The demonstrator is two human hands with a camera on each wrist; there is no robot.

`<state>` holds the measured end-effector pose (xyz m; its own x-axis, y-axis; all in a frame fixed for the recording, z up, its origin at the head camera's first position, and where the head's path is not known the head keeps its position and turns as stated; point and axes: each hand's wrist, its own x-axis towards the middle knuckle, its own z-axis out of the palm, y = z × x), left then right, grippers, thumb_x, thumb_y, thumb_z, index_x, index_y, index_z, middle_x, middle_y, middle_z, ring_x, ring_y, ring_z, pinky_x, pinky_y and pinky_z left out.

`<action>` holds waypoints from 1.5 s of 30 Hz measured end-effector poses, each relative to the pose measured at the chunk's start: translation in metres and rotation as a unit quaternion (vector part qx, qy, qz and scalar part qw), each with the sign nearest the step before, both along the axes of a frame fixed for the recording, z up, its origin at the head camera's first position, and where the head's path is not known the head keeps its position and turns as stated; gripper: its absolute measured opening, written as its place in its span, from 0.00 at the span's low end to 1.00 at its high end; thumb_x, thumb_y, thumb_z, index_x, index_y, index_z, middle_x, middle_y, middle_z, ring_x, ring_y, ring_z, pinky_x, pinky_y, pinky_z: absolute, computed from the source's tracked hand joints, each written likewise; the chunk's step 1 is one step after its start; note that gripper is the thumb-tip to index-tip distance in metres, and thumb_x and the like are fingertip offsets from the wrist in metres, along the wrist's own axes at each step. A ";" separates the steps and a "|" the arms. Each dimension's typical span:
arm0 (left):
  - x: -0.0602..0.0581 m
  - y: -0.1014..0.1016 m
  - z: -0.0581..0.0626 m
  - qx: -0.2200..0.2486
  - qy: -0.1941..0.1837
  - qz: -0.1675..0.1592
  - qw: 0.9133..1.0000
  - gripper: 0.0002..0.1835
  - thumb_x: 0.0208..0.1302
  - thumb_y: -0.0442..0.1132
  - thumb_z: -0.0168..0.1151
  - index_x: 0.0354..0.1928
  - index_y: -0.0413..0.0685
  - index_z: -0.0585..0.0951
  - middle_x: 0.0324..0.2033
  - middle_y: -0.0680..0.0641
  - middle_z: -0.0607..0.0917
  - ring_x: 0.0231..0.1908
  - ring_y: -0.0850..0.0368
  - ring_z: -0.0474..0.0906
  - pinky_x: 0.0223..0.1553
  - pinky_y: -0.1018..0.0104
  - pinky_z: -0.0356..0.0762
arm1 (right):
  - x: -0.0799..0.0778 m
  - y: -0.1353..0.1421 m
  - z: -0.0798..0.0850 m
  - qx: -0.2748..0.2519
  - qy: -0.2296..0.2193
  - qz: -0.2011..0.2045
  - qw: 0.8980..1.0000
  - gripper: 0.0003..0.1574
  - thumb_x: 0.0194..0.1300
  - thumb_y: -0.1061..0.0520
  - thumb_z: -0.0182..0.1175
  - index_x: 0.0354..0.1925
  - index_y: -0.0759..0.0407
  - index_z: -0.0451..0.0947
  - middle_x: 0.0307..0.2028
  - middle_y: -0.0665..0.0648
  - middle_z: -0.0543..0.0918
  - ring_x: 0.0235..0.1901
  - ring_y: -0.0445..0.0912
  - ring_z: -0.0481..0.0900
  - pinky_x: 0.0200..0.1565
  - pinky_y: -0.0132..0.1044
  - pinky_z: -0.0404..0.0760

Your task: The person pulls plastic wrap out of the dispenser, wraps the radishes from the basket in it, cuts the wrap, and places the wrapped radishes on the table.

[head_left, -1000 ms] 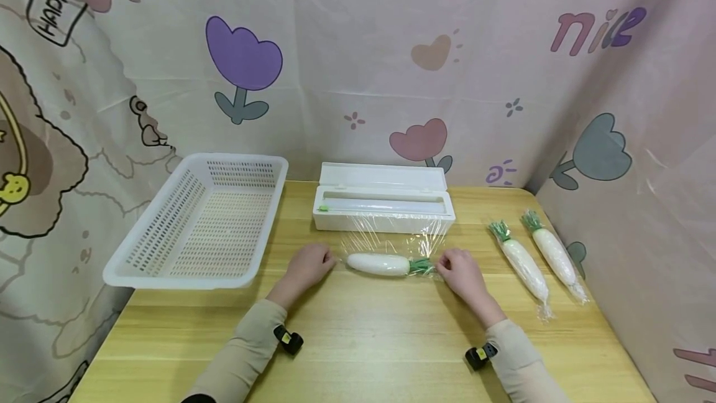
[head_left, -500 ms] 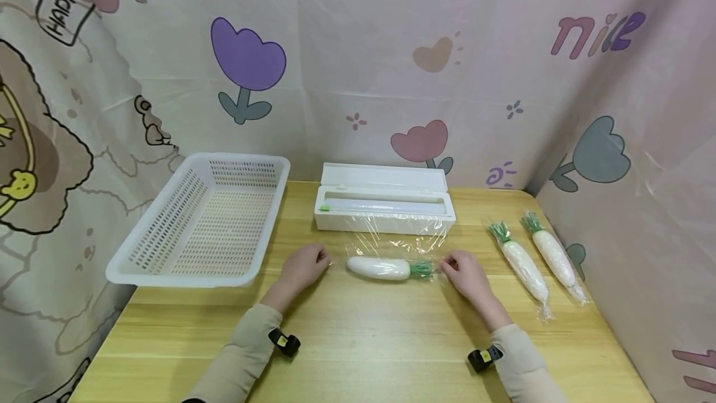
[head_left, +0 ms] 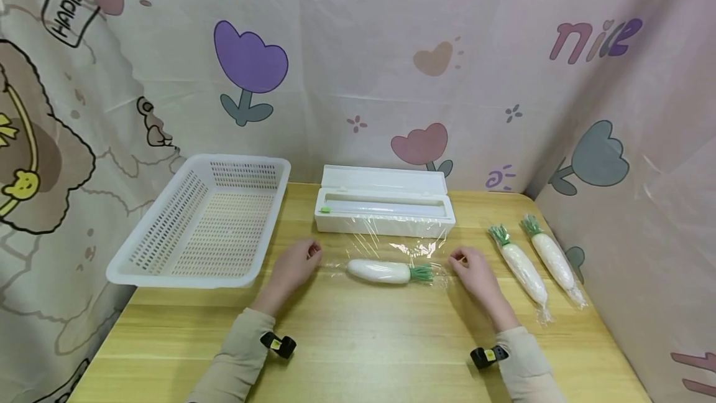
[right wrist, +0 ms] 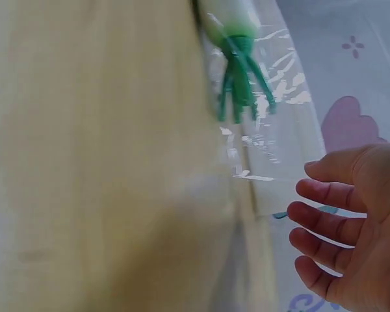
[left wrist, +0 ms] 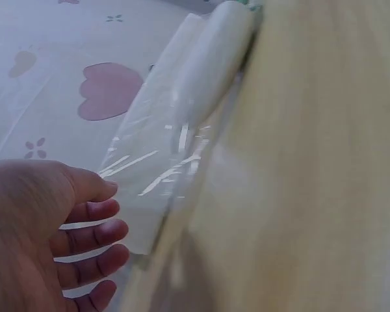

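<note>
A white radish (head_left: 379,271) with green stalks lies across the middle of the table on clear plastic wrap (head_left: 399,247). The sheet runs from the radish back to the white wrap box (head_left: 386,226). My left hand (head_left: 295,263) hovers to the left of the radish, fingers loosely bent and apart from the thumb. In the left wrist view nothing lies between those fingers; the wrap's edge is just beyond the thumb. To the right of the green stalks (right wrist: 240,78), my right hand (head_left: 474,269) has its fingers relaxed and spread, holding nothing, a little away from the wrap.
A white perforated basket (head_left: 254,266) stands at the left of the table. Two wrapped radishes, one radish (head_left: 523,269) beside another radish (head_left: 554,260), lie at the right. The box's lid (head_left: 385,179) is raised at the back, near the printed curtain (head_left: 335,48).
Both hands have let go of the wrap's edges and moved outward, the left hand to the left and the right hand to the right. The radish has stayed about where it was.
</note>
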<state>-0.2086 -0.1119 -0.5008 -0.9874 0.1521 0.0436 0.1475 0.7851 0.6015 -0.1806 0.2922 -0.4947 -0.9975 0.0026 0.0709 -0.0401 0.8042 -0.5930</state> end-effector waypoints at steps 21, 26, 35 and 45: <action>-0.054 0.001 0.027 0.015 0.116 0.057 0.991 0.15 0.68 0.45 0.59 0.51 0.45 0.82 0.47 0.42 0.83 0.50 0.45 0.78 0.52 0.50 0.76 | -0.055 -0.074 0.049 0.010 0.097 0.067 0.993 0.10 0.64 0.57 0.62 0.41 0.63 0.80 0.43 0.63 0.84 0.47 0.57 0.77 0.53 0.53 0.75; -0.063 0.001 0.020 0.004 0.124 0.049 0.991 0.14 0.69 0.46 0.59 0.51 0.49 0.83 0.47 0.43 0.83 0.50 0.45 0.77 0.53 0.50 0.75 | -0.064 -0.104 0.048 0.018 0.110 0.094 0.989 0.10 0.63 0.56 0.63 0.40 0.61 0.80 0.44 0.60 0.84 0.51 0.57 0.77 0.57 0.53 0.73; -0.068 0.003 0.019 -0.015 0.134 0.044 0.990 0.13 0.69 0.47 0.59 0.49 0.52 0.84 0.45 0.43 0.82 0.50 0.43 0.77 0.53 0.49 0.74 | -0.074 -0.142 0.035 0.051 0.157 0.133 0.977 0.09 0.62 0.55 0.65 0.39 0.58 0.81 0.43 0.58 0.84 0.50 0.56 0.78 0.54 0.51 0.76; -0.064 0.004 0.014 -0.003 0.173 0.029 0.985 0.13 0.67 0.44 0.62 0.49 0.47 0.83 0.43 0.43 0.83 0.45 0.46 0.78 0.46 0.53 0.78 | -0.063 -0.154 0.019 0.081 0.174 0.174 0.966 0.08 0.61 0.56 0.65 0.39 0.57 0.81 0.40 0.56 0.84 0.43 0.53 0.78 0.49 0.47 0.78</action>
<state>-0.2726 -0.1077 -0.4869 -0.9206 0.0981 0.3781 0.2983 0.8015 0.5183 -0.2435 0.1380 -0.4755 -0.8518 -0.3676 0.3733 -0.4986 0.7874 -0.3624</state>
